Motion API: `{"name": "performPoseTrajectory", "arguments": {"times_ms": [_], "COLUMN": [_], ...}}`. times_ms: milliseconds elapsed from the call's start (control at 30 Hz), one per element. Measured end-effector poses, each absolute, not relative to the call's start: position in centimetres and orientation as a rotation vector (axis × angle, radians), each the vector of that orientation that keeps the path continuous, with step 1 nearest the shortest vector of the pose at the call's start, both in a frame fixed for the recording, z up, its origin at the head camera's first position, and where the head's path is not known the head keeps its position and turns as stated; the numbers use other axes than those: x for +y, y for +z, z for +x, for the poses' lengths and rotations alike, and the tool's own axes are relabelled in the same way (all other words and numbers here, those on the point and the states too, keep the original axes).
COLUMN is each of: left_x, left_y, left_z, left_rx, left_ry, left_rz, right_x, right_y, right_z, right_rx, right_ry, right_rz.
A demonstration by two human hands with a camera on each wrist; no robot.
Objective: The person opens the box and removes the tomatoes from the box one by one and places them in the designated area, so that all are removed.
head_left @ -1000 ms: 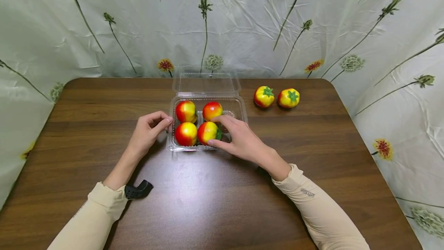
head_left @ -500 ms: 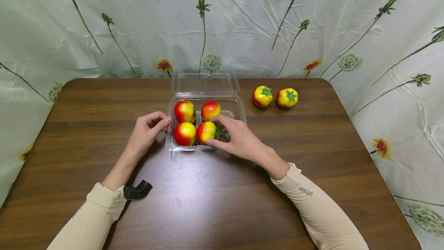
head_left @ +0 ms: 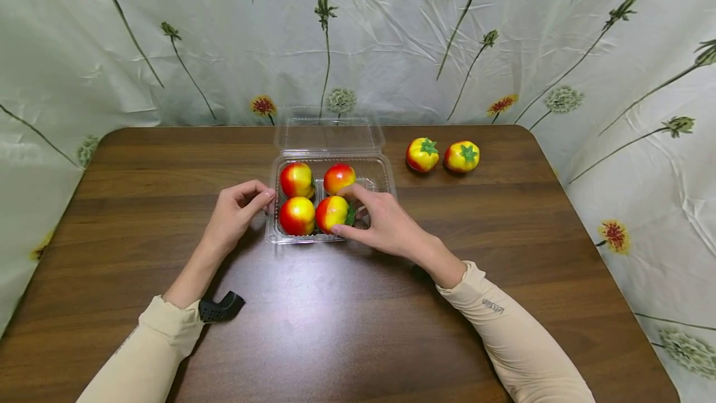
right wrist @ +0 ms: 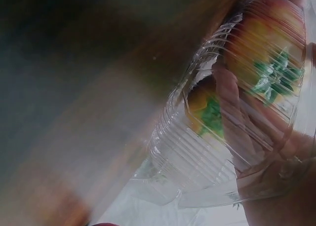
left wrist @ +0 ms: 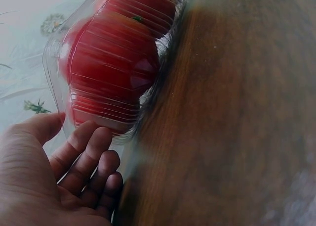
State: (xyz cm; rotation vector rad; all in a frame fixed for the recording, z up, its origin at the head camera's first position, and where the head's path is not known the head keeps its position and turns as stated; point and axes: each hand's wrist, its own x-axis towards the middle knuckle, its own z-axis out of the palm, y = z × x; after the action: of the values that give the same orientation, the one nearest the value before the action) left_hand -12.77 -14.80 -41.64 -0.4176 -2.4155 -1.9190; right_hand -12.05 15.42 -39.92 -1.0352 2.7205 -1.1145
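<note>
The head view is showing the whole scene: a clear plastic clamshell box (head_left: pixel 331 199) is sitting on the brown wood-grain counter (head_left: pixel 347 316) with its lid (head_left: pixel 329 134) tilted back toward the flowered curtain (head_left: pixel 391 36), its long axis running left to right. Four glossy red-and-yellow tomatoes are lying in it in two rows. The right hand (head_left: pixel 383 224) is curling thumb and fingers round the near right tomato (head_left: pixel 332 213), whose green calyx is pointing right, toward the palm. The left hand (head_left: pixel 235 213) is pinching the box's left edge between thumb and bent fingers.

The left wrist view is giving what the head view cannot: the ribbed, transparent wall of the box (left wrist: pixel 113 82) seen close, red fruit pressing behind it, fingers (left wrist: pixel 89 152) curling beneath its rim. The right wrist view is blurred, showing ribbed plastic (right wrist: pixel 207 157) and a green calyx.

Two more tomatoes (head_left: pixel 442 155) are sitting side by side, calyx upward, well apart at the far right.
</note>
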Motion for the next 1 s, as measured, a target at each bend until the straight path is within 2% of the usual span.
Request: {"name": "performPoseTrajectory", "arguments": {"times_ms": [1000], "left_x": [-14.8], "left_y": [-41.5], "left_z": [-12.7], "left_rx": [-2.414], "left_ry": [-1.928], "left_rz": [-0.414], "right_x": [16.1], "right_y": [-38.5], "right_z": [-12.3], "right_rx": [2.635], "right_ry": [-1.395], "right_rz": [-1.063]}}
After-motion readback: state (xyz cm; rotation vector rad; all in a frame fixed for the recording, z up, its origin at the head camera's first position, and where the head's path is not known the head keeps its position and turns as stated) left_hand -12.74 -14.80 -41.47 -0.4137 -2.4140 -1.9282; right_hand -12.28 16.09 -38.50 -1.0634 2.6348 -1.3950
